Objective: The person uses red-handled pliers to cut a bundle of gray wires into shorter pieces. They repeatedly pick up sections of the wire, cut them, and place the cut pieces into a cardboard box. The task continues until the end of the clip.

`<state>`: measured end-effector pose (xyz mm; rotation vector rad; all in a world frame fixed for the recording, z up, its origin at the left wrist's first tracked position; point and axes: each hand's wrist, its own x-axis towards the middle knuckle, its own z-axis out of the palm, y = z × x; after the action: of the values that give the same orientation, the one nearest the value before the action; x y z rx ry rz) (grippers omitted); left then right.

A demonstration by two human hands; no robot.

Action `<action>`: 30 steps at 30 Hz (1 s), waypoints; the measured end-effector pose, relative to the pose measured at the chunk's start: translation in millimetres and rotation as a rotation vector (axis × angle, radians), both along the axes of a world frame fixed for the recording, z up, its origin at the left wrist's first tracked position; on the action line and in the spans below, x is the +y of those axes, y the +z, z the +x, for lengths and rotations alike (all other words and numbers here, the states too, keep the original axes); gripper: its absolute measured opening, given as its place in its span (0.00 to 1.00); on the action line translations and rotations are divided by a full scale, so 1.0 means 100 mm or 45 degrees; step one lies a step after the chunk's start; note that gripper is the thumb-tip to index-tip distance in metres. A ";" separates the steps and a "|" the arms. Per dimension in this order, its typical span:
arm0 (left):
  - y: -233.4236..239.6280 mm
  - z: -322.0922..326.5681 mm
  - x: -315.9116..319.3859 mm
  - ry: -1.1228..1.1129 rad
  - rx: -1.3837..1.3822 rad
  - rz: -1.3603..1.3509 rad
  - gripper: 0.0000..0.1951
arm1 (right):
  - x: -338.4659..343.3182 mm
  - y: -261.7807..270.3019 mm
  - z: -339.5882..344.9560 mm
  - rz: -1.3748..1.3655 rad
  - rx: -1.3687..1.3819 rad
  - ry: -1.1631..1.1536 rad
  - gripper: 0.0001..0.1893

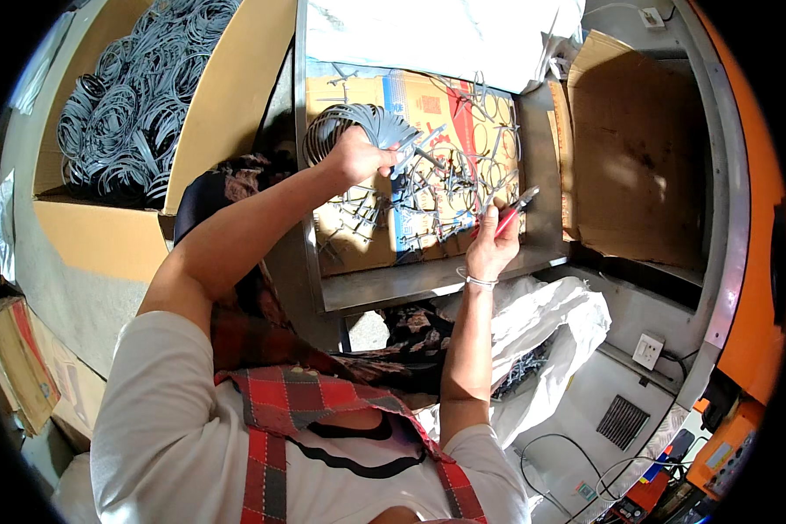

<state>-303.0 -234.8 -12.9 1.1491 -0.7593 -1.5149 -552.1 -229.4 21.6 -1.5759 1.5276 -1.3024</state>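
Note:
My left hand (360, 157) grips a looped bundle of grey plastic strips (327, 124), which look like cable ties. Stubby sprue pieces stick out near my thumb. In my right hand (494, 245) is a pair of cutting pliers (514, 213) with red handles, jaws pointing up and to the right. Whether the jaws are apart cannot be made out. Both hands are above a metal-edged tray lined with printed cardboard (367, 252). Grey and dark sprue scraps (455, 173) and thin loops lie scattered over the cardboard between and beyond my hands.
On the left stands a cardboard box (98, 232) holding many coiled grey strips (131, 98). White sheeting (432, 39) covers the tray's far end. An open carton (635, 157) lies to the right. A white plastic bag (563, 314) with scraps hangs below the tray's near edge.

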 end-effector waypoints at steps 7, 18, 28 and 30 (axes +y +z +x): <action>0.03 -0.08 0.09 -0.073 0.057 -0.085 0.04 | 0.06 0.24 0.40 -0.128 0.663 0.366 0.17; 0.17 0.01 0.07 -0.061 0.548 -0.030 0.06 | 0.13 0.09 0.46 0.047 0.533 0.733 0.09; 0.13 -0.11 0.14 -0.199 0.749 0.119 0.07 | 0.17 -0.13 0.66 0.244 -0.013 0.478 0.03; 0.13 -0.12 0.17 -0.176 0.622 0.050 0.07 | 0.18 -0.12 0.71 0.276 -0.132 0.443 0.03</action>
<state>-315.3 -218.2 0.3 0.7165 -0.4814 -1.8382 -481.0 -211.8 9.5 -1.5260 1.2192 -0.9739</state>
